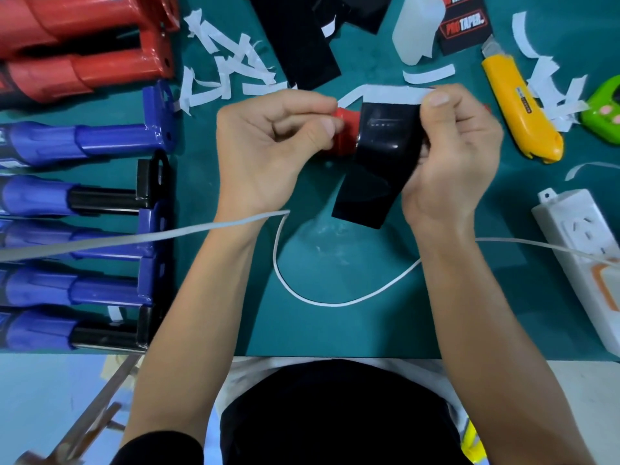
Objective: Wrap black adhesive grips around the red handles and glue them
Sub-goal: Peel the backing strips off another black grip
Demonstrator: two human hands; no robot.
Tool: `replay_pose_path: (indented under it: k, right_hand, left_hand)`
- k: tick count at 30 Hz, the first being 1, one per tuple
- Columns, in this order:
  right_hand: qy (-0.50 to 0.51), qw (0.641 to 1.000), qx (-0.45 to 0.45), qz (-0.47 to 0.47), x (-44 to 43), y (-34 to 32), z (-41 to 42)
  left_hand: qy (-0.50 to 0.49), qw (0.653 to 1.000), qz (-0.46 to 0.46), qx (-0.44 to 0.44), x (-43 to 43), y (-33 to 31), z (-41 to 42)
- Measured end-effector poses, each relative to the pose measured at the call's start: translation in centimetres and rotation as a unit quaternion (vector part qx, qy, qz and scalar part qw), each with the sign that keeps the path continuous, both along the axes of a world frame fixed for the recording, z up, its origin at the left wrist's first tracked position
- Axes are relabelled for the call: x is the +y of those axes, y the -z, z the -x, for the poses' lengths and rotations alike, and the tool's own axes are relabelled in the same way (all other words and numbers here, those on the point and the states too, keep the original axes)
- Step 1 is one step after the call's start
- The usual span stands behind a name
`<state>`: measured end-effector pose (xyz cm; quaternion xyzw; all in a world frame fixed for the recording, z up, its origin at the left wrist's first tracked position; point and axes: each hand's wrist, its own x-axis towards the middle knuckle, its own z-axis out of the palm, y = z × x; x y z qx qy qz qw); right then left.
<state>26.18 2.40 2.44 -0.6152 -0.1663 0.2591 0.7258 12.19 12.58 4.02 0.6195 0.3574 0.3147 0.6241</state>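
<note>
The red handle (345, 135) is held sideways over the table (335, 330). Its long way runs from the left hand (265, 152) to the right hand (456, 156). The left hand pinches its bare end. The right hand grips the black grip (379, 162) wrapped on it. The loose flap hangs toward the person.

Small assembly workshop bench: a green cutting mat (335, 330) carries batched blue handles (43, 142) and red handles (84, 72) in rows, plus working tools — yellow utility knife (513, 105), white power strip (577, 250), scattered backing-paper scraps (231, 68).
</note>
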Motion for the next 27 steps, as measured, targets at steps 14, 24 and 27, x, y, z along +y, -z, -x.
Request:
replay_pose_path:
  k: [14, 24, 27]
  right_hand:
    - [0.035, 0.912, -0.387, 0.129, -0.8, -1.0, 1.8]
    - [-0.048, 0.945, -0.307, 0.102, -0.9, -0.8, 2.3]
    - [-0.062, 0.959, -0.262, 0.086, -0.8, -0.8, 2.0]
  left_hand:
    - [-0.016, 0.987, -0.120, 0.105, -1.2, 0.0, -0.2]
    - [-0.008, 0.978, -0.175, 0.110, -2.0, 0.0, -0.4]
    - [-0.007, 0.969, -0.214, 0.122, -2.1, -0.1, -0.2]
